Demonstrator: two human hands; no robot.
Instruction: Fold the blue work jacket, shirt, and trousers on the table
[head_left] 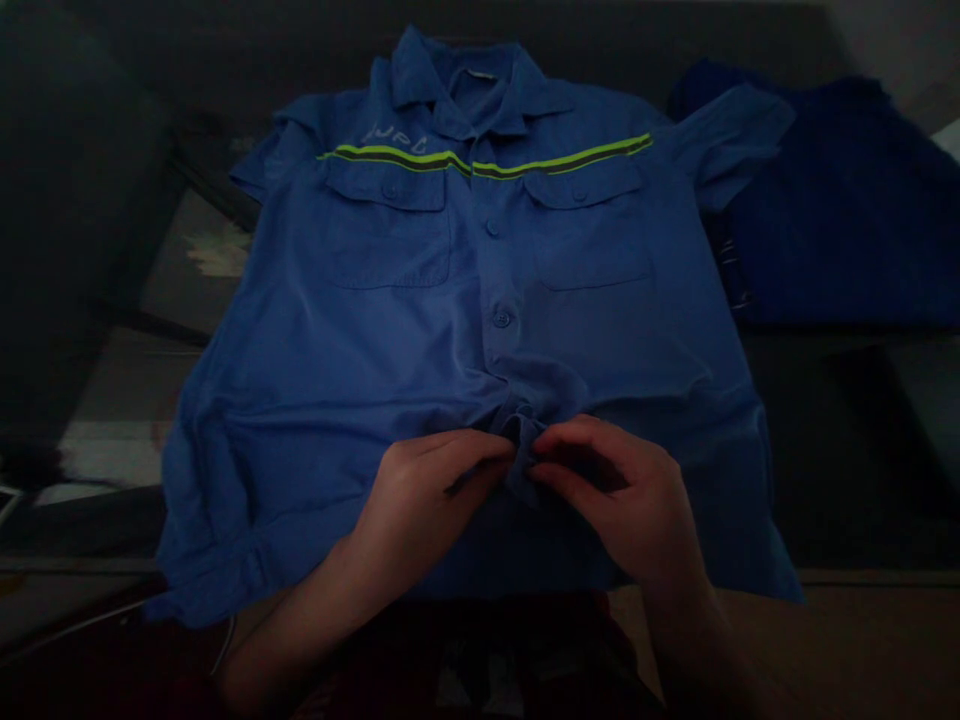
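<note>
A blue work shirt lies spread front side up, its collar at the far end and a yellow-green and dark stripe across the chest. Low on its front opening, the cloth is bunched up between my two hands. My left hand pinches the placket edge from the left, thumb and fingers together. From the right, my right hand pinches the same fold. Just above the hands, a shirt button sits fastened on the placket. Whether a button is between my fingertips is hidden by the folds.
A darker blue folded garment lies at the right, partly under the shirt's sleeve. The dark table carries both. Papers show at the left, beside the shirt. The table's front edge runs near my forearms. The scene is dim.
</note>
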